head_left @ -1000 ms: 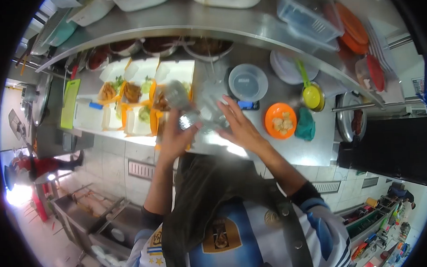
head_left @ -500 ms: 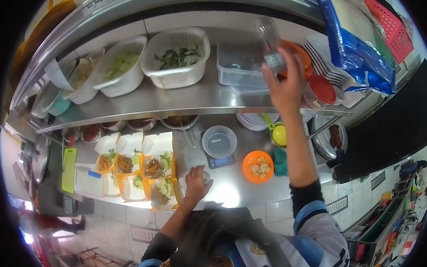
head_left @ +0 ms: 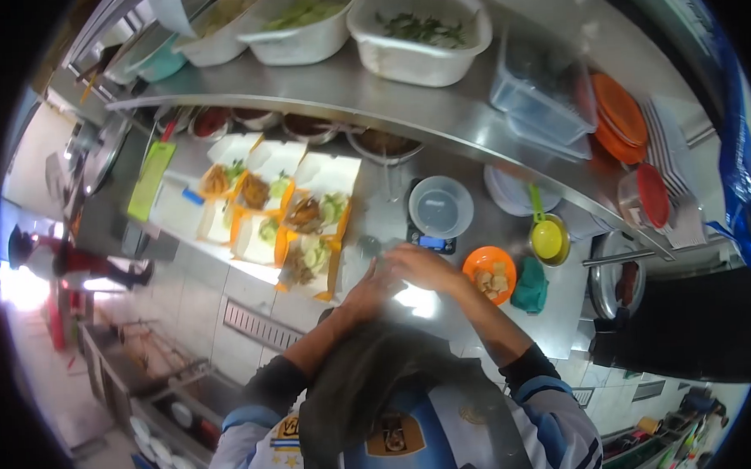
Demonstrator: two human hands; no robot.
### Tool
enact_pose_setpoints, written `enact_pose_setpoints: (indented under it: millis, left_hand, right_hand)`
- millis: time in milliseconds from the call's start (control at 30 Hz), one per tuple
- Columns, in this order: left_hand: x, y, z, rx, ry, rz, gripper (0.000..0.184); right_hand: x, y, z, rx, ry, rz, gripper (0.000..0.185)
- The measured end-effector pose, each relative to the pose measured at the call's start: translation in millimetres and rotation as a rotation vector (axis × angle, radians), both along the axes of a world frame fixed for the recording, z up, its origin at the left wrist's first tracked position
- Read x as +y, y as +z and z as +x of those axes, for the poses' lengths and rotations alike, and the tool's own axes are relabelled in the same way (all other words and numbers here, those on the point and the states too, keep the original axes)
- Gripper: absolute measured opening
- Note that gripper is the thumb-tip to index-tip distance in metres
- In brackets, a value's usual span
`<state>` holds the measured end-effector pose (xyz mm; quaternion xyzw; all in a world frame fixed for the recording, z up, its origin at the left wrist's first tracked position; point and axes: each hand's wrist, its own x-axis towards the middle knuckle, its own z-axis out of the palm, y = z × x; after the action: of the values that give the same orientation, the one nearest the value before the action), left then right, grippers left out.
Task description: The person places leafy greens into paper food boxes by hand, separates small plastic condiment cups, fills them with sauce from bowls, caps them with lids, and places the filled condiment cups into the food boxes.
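Observation:
Both hands meet over the steel counter near its front edge. My left hand (head_left: 368, 296) is closed beside a small clear container (head_left: 368, 249), whose outline is faint. My right hand (head_left: 422, 266) reaches in from the right, its fingers bent together against the left one; what lies between them is too small to name. Left of them stand open takeaway boxes (head_left: 313, 205) with meat and greens. A clear round bowl (head_left: 441, 207) rests on a scale (head_left: 432, 242) beyond the right hand.
An orange plate (head_left: 489, 275) with pale pieces and a green cloth (head_left: 530, 290) lie to the right. A yellow ladle (head_left: 547, 238) rests in a bowl. Overhead, a shelf (head_left: 304, 86) carries white tubs (head_left: 419, 47) and a clear bin (head_left: 544, 92).
My right hand has come down from the shelf's clear bin to the counter and joined my left hand. The clear stacked cups it held are no longer in it. The view has tilted and shifted.

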<state>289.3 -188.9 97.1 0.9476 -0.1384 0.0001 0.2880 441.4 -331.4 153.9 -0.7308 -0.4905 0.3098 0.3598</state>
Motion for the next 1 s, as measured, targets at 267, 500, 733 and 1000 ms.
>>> enact_pose_setpoints:
  millis: [267, 500, 733, 1000]
  left_hand:
    - [0.3, 1.2, -34.1, -0.148, 0.606, -0.324, 0.034]
    - [15.1, -24.7, -21.2, 0.067, 0.582, -0.508, 0.071]
    - [26.9, -27.1, 7.7, -0.023, 0.239, -0.571, 0.078]
    - [23.7, -51.8, 20.4, -0.171, 0.065, -0.545, 0.068]
  right_hand:
    - [0.9, -81.0, -67.1, 0.032, -0.223, 0.070, 0.035]
    - [24.9, -51.4, -56.3, 0.226, -0.431, -0.280, 0.043]
    - [30.8, -8.7, -53.3, -0.016, -0.525, -0.459, 0.060]
    - [11.7, -7.9, -62.1, -0.161, -0.636, -0.338, 0.054]
